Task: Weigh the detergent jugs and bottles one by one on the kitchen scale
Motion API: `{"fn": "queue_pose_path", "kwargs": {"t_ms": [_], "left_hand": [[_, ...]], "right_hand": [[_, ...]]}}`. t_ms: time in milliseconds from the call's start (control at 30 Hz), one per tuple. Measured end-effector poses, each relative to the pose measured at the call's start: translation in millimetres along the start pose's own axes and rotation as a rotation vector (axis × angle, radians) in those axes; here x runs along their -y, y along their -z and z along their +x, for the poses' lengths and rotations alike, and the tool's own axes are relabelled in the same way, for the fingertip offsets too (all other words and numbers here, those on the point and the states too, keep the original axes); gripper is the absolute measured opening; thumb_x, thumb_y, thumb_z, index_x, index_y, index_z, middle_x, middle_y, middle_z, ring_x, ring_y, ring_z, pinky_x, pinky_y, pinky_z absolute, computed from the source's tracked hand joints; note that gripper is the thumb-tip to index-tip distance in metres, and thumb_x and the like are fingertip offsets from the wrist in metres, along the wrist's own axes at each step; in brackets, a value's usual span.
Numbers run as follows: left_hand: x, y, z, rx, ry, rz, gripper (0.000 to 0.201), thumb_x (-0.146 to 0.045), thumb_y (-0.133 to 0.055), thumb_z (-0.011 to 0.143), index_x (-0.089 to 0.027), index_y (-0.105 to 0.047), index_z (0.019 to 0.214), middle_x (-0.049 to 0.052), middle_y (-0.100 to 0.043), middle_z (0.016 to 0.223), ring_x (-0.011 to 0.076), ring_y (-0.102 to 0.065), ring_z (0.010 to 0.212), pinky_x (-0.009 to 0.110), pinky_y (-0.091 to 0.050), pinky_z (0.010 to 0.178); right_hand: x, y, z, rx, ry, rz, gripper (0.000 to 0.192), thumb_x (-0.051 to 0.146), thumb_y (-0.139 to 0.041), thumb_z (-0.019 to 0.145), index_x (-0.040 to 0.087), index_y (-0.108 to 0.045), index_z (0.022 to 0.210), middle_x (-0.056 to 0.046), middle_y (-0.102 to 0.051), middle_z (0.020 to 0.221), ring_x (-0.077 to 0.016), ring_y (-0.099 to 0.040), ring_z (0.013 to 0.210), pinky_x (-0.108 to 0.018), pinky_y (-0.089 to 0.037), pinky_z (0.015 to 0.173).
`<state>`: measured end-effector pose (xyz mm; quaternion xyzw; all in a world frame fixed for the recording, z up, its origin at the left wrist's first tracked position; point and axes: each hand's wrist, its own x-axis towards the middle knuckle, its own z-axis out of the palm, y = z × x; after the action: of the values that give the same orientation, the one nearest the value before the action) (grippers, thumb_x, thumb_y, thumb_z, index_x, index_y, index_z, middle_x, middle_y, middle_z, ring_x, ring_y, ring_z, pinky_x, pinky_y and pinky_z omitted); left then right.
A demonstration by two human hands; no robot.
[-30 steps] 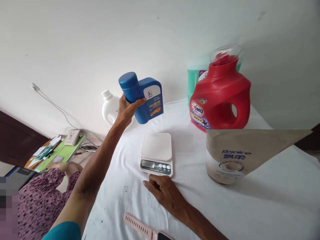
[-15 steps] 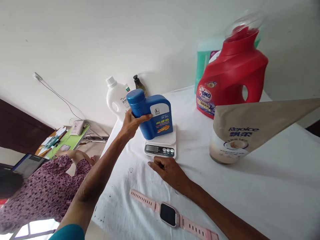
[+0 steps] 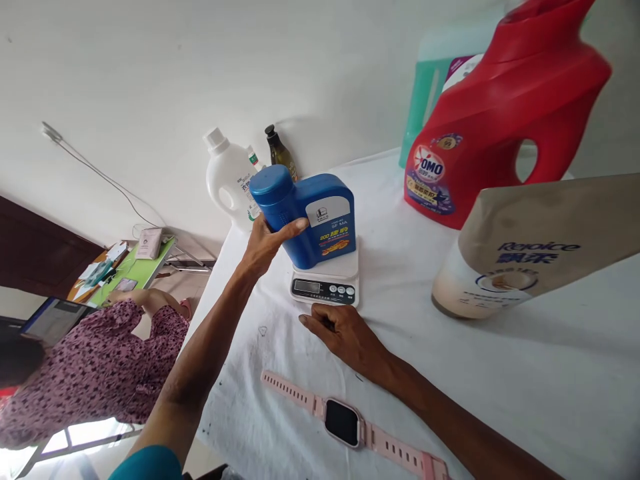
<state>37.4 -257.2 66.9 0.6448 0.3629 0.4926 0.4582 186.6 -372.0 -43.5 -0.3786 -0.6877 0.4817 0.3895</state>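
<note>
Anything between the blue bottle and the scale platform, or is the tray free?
Nothing visible stands in the way. The left hand grips the blue bottle right at the scale platform. The right hand rests on the table in front of the scale's display, off the platform.

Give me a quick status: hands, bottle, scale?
Left hand grips blue bottle, set on scale. Right hand flat on tablecloth, at scale's front. Pink watch nearby.
</note>
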Motion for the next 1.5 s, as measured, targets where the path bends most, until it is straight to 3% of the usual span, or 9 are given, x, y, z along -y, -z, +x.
{"fn": "queue_pose_path", "kwargs": {"t_ms": [167, 300, 533, 633, 833, 1500], "left_hand": [[12.6, 15.4, -10.9, -0.142, -0.026, -0.096, 0.076, -0.088, -0.057, 0.072, -0.023, -0.068, 0.112, 0.010, -0.071, 0.119, 0.0325, -0.062, 0.125, 0.046, -0.051, 0.102], [34.4, 23.8, -18.2, -0.280, 0.126, -0.208, 0.082, -0.090, -0.031, 0.083, -0.021, -0.069, 0.106, 0.011, -0.072, 0.111, 0.0287, -0.068, 0.109, 0.045, -0.052, 0.094], [96.4, 32.3, -32.4, -0.569, 0.197, -0.088, 0.069, -0.077, -0.042, 0.091, -0.015, -0.068, 0.098, 0.010, -0.070, 0.090, 0.0192, -0.068, 0.077, 0.032, -0.051, 0.071], [103.9, 33.5, -36.6, -0.563, 0.178, -0.051, 0.066, -0.074, -0.042, 0.093, -0.014, -0.069, 0.097, 0.010, -0.069, 0.085, 0.0178, -0.067, 0.071, 0.031, -0.050, 0.065], [99.0, 28.5, -38.6, -0.466, 0.153, 0.095, 0.071, -0.074, -0.035, 0.095, -0.013, -0.071, 0.092, 0.012, -0.071, 0.084, 0.0183, -0.067, 0.071, 0.031, -0.048, 0.065], [100.0, 28.4, -37.4, -0.406, 0.155, 0.235, 0.065, -0.075, -0.042, 0.092, -0.016, -0.067, 0.083, 0.007, -0.068, 0.076, 0.0177, -0.062, 0.068, 0.033, -0.047, 0.066]], "right_hand": [[2.1, 1.2, -0.6, 0.015, -0.008, -0.010, 0.047, 0.046, -0.049, 0.099, 0.021, -0.031, 0.064, 0.005, -0.033, 0.059, -0.0111, -0.031, 0.058, -0.029, -0.025, 0.060], [2.3, 1.6, -0.4, 0.011, -0.004, -0.016, 0.048, 0.046, -0.049, 0.099, 0.021, -0.028, 0.065, 0.005, -0.032, 0.059, -0.0114, -0.030, 0.059, -0.029, -0.026, 0.060], [1.5, 0.9, -1.0, 0.011, -0.017, -0.019, 0.048, 0.047, -0.050, 0.099, 0.021, -0.028, 0.065, 0.005, -0.032, 0.060, -0.0112, -0.030, 0.059, -0.029, -0.026, 0.060], [1.6, 0.9, -1.1, 0.015, -0.022, -0.022, 0.048, 0.048, -0.049, 0.099, 0.021, -0.028, 0.065, 0.005, -0.031, 0.060, -0.0111, -0.029, 0.059, -0.029, -0.025, 0.060], [3.5, 2.0, -0.7, 0.012, -0.023, -0.032, 0.048, 0.048, -0.049, 0.099, 0.021, -0.028, 0.065, 0.004, -0.031, 0.060, -0.0113, -0.030, 0.059, -0.029, -0.026, 0.059], [2.8, 1.3, -1.1, 0.011, -0.025, -0.026, 0.050, 0.049, -0.049, 0.099, 0.021, -0.027, 0.064, 0.004, -0.031, 0.059, -0.0111, -0.030, 0.057, -0.029, -0.027, 0.058]]}}
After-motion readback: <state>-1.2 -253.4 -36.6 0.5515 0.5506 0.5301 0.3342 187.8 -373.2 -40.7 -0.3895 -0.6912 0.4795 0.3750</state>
